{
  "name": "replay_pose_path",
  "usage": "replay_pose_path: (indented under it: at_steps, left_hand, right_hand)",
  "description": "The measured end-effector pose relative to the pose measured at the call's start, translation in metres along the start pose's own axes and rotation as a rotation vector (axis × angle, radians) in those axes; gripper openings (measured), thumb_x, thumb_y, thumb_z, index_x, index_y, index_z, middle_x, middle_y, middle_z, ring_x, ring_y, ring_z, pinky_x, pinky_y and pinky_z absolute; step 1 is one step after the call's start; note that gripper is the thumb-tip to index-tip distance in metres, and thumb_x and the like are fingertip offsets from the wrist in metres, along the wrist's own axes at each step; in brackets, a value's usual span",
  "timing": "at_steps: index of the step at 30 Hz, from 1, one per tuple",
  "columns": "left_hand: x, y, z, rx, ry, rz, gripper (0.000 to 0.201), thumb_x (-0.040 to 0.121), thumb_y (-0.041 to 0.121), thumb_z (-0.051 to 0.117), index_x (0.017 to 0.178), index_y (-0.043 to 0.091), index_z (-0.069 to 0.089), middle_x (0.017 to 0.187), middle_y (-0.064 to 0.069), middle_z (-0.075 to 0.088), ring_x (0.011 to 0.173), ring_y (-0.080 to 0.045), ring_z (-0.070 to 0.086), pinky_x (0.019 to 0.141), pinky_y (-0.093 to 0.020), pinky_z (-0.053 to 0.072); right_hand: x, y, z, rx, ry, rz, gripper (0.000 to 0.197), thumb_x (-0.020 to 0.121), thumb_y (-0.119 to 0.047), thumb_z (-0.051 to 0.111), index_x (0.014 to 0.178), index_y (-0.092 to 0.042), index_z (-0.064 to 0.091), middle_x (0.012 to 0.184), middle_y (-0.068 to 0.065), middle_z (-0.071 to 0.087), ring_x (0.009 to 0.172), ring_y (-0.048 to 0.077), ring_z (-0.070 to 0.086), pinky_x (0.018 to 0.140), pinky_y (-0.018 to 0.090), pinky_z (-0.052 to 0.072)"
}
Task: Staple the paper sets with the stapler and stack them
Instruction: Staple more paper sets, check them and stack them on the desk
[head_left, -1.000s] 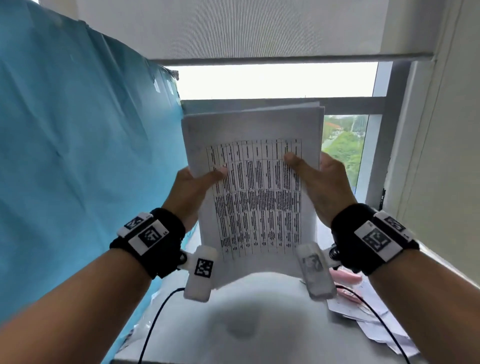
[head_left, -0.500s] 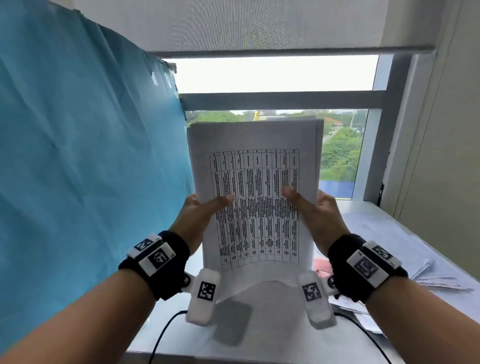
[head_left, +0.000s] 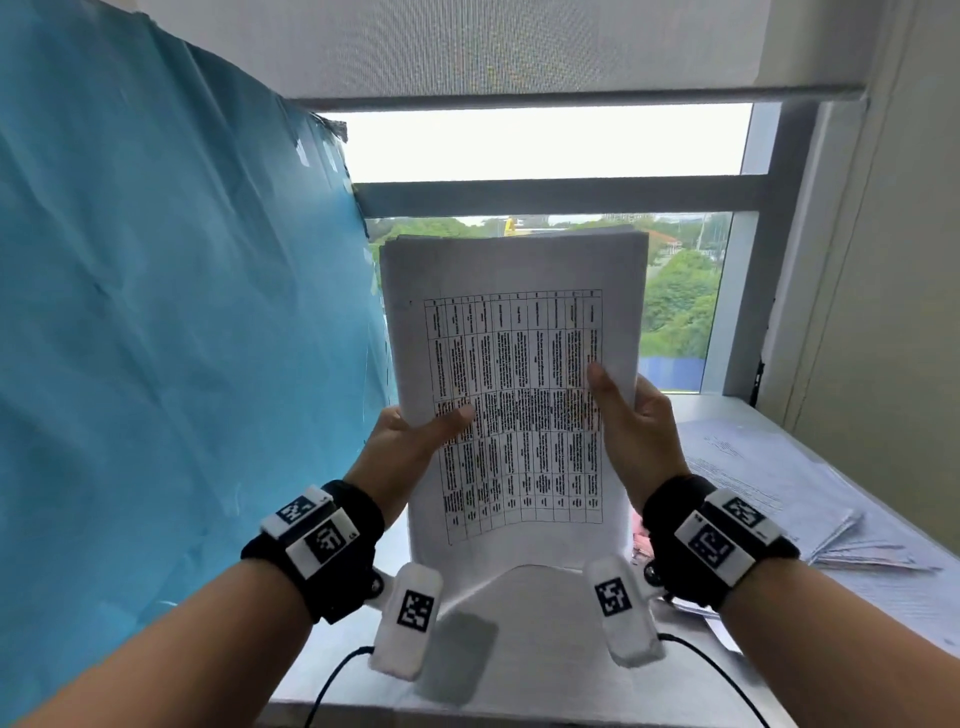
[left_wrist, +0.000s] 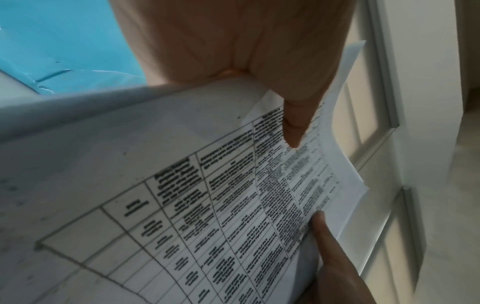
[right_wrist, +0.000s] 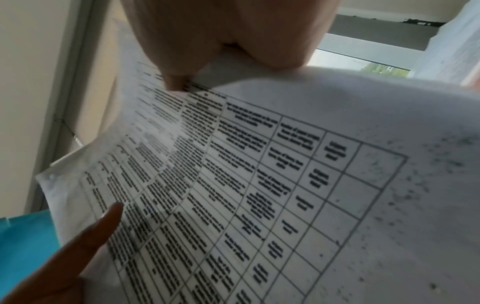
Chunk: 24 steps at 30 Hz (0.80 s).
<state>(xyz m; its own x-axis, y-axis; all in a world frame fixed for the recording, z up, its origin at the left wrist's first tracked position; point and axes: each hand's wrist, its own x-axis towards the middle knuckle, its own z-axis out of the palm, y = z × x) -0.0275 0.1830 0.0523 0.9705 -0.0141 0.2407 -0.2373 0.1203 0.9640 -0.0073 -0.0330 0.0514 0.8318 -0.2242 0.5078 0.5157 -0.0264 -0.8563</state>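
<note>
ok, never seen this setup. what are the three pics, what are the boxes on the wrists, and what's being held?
No robot here: a person works with bare hands, wearing cameras. The big picture comes from a head camera looking forward and down. The other two come from wrist cameras, each looking along its hand at the fingers. The black bands with white tagged blocks on the wrists carry those cameras.

The left hand and right hand each hold one side of a paper set, upright in front of the window, thumbs on the printed table. Both wrist views show that grip: a thumb on the front sheet, the other fingers hidden behind the paper.

On the white table to the right lie more printed sheets. Something pink peeks out beside the right wrist; I cannot tell what it is. A blue sheet hangs on the left.
</note>
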Motion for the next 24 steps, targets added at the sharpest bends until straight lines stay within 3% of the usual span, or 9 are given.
replay_pose_path:
  at_steps: [3, 8, 12, 13, 15, 18, 20, 22, 24]
  left_hand:
    - [0.002, 0.001, 0.003, 0.065, 0.027, 0.021, 0.017, 0.091, 0.016, 0.064, 0.102, 0.003, 0.070, 0.102, -0.019, 0.072, 0.096, -0.034, 0.069, 0.087, -0.047, 0.056]
    - [0.006, -0.011, -0.008, 0.184, 0.035, -0.060, 0.012, 0.094, 0.014, 0.060, 0.086, 0.009, 0.066, 0.062, 0.006, 0.070, 0.060, -0.008, 0.067, 0.057, -0.023, 0.055]
    - [-0.001, -0.031, -0.018, 0.217, 0.033, -0.247, 0.014, 0.093, 0.015, 0.062, 0.094, 0.001, 0.066, 0.074, -0.005, 0.072, 0.070, -0.020, 0.066, 0.064, -0.032, 0.054]
    - [-0.004, -0.036, -0.019, 0.221, 0.044, -0.285, 0.018, 0.093, 0.015, 0.062, 0.099, -0.001, 0.065, 0.083, -0.011, 0.072, 0.075, -0.023, 0.067, 0.069, -0.036, 0.056]
    - [-0.010, -0.042, -0.018, 0.217, 0.048, -0.358, 0.023, 0.093, 0.015, 0.063, 0.105, -0.004, 0.064, 0.095, -0.020, 0.071, 0.081, -0.030, 0.067, 0.082, -0.045, 0.056]
    - [-0.018, -0.048, -0.014, 0.213, 0.034, -0.407, 0.016, 0.093, 0.012, 0.061, 0.098, -0.003, 0.065, 0.086, -0.017, 0.071, 0.075, -0.029, 0.067, 0.079, -0.046, 0.057]
    - [-0.021, -0.050, -0.011, 0.208, 0.022, -0.419, 0.013, 0.093, 0.011, 0.061, 0.095, -0.002, 0.066, 0.078, -0.012, 0.071, 0.067, -0.025, 0.067, 0.068, -0.037, 0.057]
    - [-0.025, -0.051, -0.009, 0.200, 0.002, -0.426, 0.012, 0.093, 0.011, 0.061, 0.092, 0.000, 0.066, 0.073, -0.010, 0.072, 0.062, -0.021, 0.068, 0.060, -0.032, 0.055]
    - [-0.029, -0.052, -0.008, 0.189, -0.006, -0.432, 0.011, 0.093, 0.011, 0.060, 0.091, 0.001, 0.065, 0.071, -0.008, 0.072, 0.058, -0.019, 0.068, 0.054, -0.028, 0.054]
  right_hand:
    - [0.003, 0.002, -0.002, -0.049, -0.015, 0.029, 0.015, 0.099, -0.030, 0.050, 0.095, -0.024, 0.064, 0.097, 0.019, 0.069, 0.081, 0.028, 0.062, 0.077, 0.037, 0.053]
    - [0.016, 0.009, -0.024, -0.378, -0.259, 0.172, 0.012, 0.093, -0.024, 0.060, 0.097, -0.016, 0.068, 0.085, 0.003, 0.069, 0.078, 0.022, 0.063, 0.069, 0.035, 0.055]
    - [0.011, 0.014, -0.052, -1.283, -0.584, 0.256, 0.033, 0.083, -0.033, 0.066, 0.110, -0.013, 0.065, 0.108, 0.004, 0.067, 0.099, 0.021, 0.061, 0.086, 0.031, 0.050]
    - [0.006, 0.015, -0.056, -1.459, -0.667, 0.309, 0.038, 0.082, -0.034, 0.067, 0.114, -0.013, 0.063, 0.110, 0.003, 0.065, 0.100, 0.020, 0.060, 0.085, 0.029, 0.049]
    - [-0.004, 0.016, -0.061, -1.649, -0.825, 0.399, 0.038, 0.082, -0.033, 0.068, 0.112, -0.011, 0.063, 0.094, 0.000, 0.064, 0.083, 0.017, 0.059, 0.070, 0.023, 0.049]
    - [-0.008, 0.020, -0.064, -1.688, -0.871, 0.442, 0.027, 0.086, -0.031, 0.065, 0.103, -0.009, 0.065, 0.069, -0.003, 0.058, 0.055, 0.012, 0.052, 0.041, 0.016, 0.038]
    - [-0.002, 0.024, -0.068, -1.592, -0.831, 0.505, 0.019, 0.086, -0.023, 0.063, 0.098, -0.008, 0.064, 0.066, -0.001, 0.058, 0.050, 0.013, 0.052, 0.039, 0.017, 0.039]
    - [0.011, 0.026, -0.072, -1.328, -0.724, 0.641, 0.012, 0.083, -0.010, 0.057, 0.088, 0.000, 0.062, 0.059, 0.004, 0.058, 0.043, 0.015, 0.051, 0.043, 0.021, 0.042]
    - [0.025, 0.021, -0.076, -1.021, -0.555, 0.705, 0.015, 0.085, -0.008, 0.052, 0.074, 0.000, 0.058, 0.056, 0.009, 0.055, 0.043, 0.019, 0.048, 0.048, 0.027, 0.042]
